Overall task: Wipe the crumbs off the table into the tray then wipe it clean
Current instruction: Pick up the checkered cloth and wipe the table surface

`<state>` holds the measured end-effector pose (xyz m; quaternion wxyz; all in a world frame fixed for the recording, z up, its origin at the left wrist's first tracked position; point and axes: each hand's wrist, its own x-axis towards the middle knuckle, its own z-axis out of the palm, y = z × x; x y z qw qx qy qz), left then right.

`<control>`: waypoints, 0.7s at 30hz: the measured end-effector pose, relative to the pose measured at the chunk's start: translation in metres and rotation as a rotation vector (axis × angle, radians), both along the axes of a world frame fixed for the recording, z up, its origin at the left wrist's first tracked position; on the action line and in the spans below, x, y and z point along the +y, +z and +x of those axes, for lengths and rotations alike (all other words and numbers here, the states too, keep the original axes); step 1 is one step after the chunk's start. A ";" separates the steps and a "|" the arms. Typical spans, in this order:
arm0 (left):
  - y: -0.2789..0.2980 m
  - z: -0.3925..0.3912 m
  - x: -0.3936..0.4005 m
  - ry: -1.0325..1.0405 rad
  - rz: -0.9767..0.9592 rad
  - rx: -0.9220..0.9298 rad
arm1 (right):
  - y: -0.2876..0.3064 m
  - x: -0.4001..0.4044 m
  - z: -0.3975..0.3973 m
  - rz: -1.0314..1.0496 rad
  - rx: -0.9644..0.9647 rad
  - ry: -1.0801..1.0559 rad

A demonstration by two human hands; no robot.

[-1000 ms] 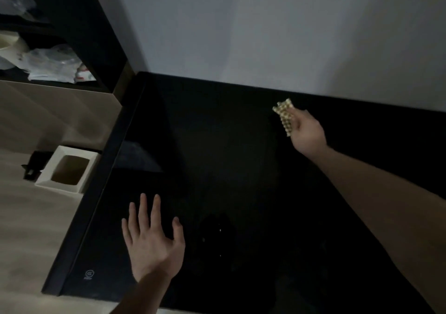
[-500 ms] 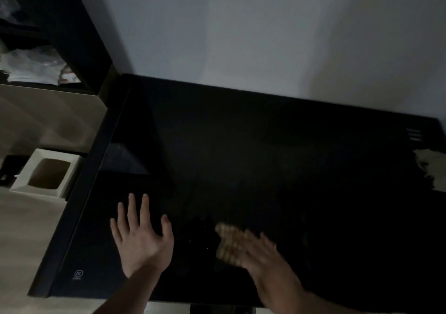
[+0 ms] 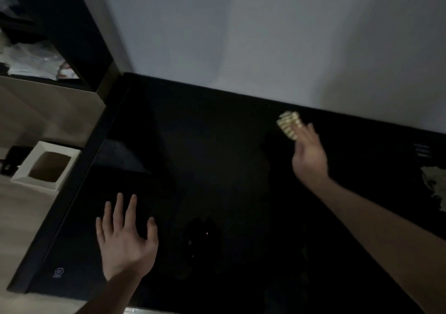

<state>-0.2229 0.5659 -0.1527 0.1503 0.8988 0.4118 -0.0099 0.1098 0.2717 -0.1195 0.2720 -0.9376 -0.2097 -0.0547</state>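
The black glossy table fills most of the view in dim light. My right hand reaches to the far right part of the table and holds a folded yellowish patterned cloth against the surface near the wall. My left hand lies flat on the table near the front left corner, fingers spread, holding nothing. A few tiny bright crumbs dot the table near the front middle. A white square tray with a brown inside stands on the floor left of the table.
A grey wall runs along the table's far edge. A dark shelf unit with white bags stands at the upper left. A pale ragged patch shows at the table's right edge. Light wooden floor lies to the left.
My right hand swept the cloth from the far right down to the front middle, then back out to the far right near the wall. My left hand stayed flat.
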 end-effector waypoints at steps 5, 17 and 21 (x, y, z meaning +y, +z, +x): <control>-0.002 -0.001 -0.001 0.002 0.019 -0.040 | -0.019 -0.009 0.079 -0.248 0.156 -0.054; -0.008 -0.002 -0.003 -0.014 0.087 -0.093 | -0.041 -0.072 -0.131 -0.099 0.077 0.601; -0.010 -0.003 -0.002 -0.059 0.107 0.001 | -0.042 -0.105 -0.216 -0.115 0.134 0.775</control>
